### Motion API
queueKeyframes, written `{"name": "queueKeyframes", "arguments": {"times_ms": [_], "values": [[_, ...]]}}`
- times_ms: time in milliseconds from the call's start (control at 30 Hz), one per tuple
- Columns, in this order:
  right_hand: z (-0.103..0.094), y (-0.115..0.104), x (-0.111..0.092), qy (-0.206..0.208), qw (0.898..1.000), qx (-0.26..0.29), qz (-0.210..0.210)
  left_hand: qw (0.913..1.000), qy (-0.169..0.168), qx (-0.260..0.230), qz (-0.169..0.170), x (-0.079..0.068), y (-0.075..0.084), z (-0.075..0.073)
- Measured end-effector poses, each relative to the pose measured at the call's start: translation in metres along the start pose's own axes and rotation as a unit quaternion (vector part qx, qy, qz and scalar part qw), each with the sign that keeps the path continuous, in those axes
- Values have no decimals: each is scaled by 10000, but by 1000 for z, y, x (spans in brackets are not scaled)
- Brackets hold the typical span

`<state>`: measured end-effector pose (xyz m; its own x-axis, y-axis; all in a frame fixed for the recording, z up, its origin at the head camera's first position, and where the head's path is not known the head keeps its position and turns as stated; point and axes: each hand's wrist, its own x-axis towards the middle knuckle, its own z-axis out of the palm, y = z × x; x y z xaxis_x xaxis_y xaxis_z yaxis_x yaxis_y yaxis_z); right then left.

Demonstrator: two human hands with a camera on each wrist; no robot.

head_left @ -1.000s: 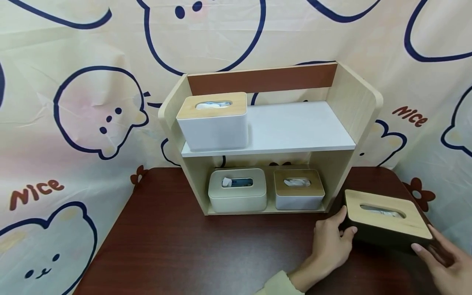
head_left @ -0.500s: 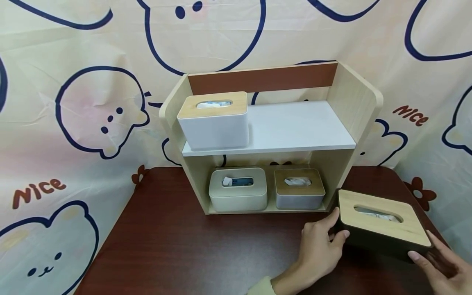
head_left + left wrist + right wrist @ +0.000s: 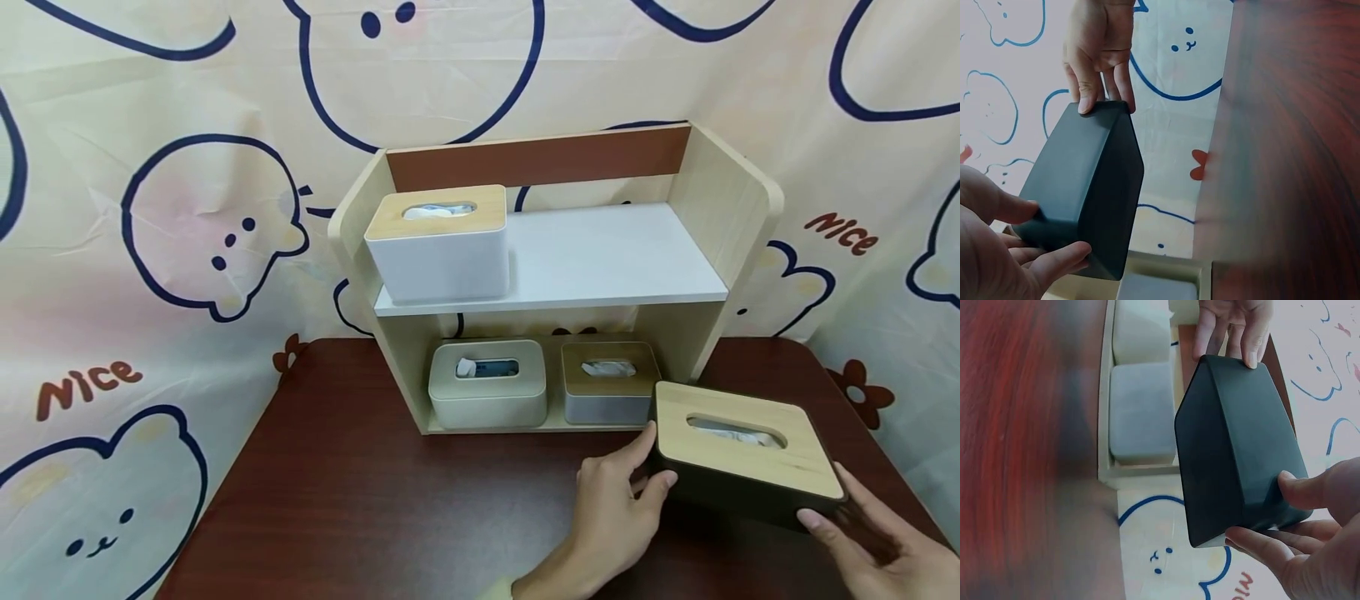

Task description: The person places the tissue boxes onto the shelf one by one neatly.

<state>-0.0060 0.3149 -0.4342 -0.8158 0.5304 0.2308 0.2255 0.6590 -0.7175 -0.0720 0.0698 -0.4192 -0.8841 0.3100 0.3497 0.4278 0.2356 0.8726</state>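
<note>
A black tissue box (image 3: 742, 492) with a pale wooden lid (image 3: 750, 462) is held level at the right of the head view, in front of the shelf's lower right corner. My left hand (image 3: 618, 517) grips its left end between thumb and fingers. At the opposite end my right hand (image 3: 885, 542) does the same, thumb on the front side. In the left wrist view the dark underside and side of the box (image 3: 1085, 169) show, apart from the table. The right wrist view also shows both hands on the box (image 3: 1235, 444).
A two-tier wooden shelf (image 3: 705, 304) stands at the back of the dark red table (image 3: 337, 500). On its upper board sits a white tissue box (image 3: 442, 262) with a wooden lid. Below are a pale green tissue box (image 3: 487, 400) and a smaller wood-lidded one (image 3: 603, 404).
Both hands have carried the black tissue box leftward, from right of the shelf to in front of its lower right corner. It now overlaps the edge of the smaller box in the head view.
</note>
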Motion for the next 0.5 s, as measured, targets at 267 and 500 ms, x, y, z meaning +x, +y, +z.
{"name": "queueKeyframes", "arguments": {"times_ms": [267, 500], "values": [[9, -26, -5, -87, 9991, -378, -147, 9997, 132, -137, -173, -6, -4, -24], [18, -51, -8, -326, 9974, -79, -643, 9982, 490, -261, -244, -14, -6, -46]]}}
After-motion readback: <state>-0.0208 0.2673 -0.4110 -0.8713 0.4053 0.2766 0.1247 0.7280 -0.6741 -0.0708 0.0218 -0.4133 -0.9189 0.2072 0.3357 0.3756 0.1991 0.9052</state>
